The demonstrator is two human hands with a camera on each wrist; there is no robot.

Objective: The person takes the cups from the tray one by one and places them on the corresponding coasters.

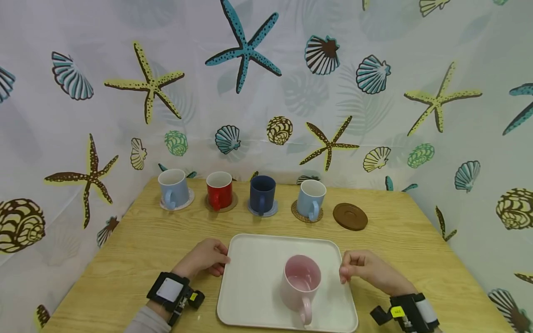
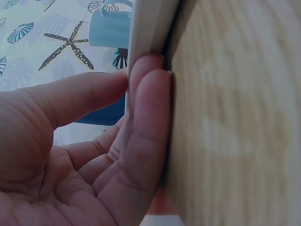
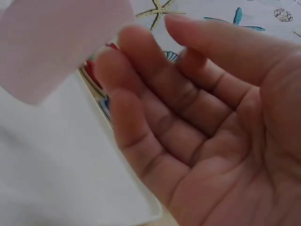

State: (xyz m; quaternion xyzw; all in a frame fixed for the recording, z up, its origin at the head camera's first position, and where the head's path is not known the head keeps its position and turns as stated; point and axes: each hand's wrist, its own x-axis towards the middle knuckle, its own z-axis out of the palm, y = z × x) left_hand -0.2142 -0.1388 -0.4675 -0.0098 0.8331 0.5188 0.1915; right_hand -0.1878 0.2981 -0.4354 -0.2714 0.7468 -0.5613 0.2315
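Note:
A pink mug (image 1: 296,293) stands upright on a white rectangular tray (image 1: 250,296), right of its middle, handle toward me. My left hand (image 1: 205,257) pinches the tray's left edge; in the left wrist view the thumb touches the tray rim (image 2: 146,33) and the fingers lie against its side and underside. Beside the right edge is my right hand (image 1: 370,269). The right wrist view shows that hand's fingers (image 3: 160,94) loosely bent, holding nothing, close to the tray (image 3: 70,165) and the pink mug (image 3: 61,42).
Behind the tray, a row of mugs stands on coasters: light blue (image 1: 174,192), red (image 1: 220,192), dark blue (image 1: 262,194) and another light blue (image 1: 310,199). A brown coaster (image 1: 350,216) lies at the row's right end. A shell-patterned curtain (image 1: 258,111) borders the wooden table (image 1: 137,245).

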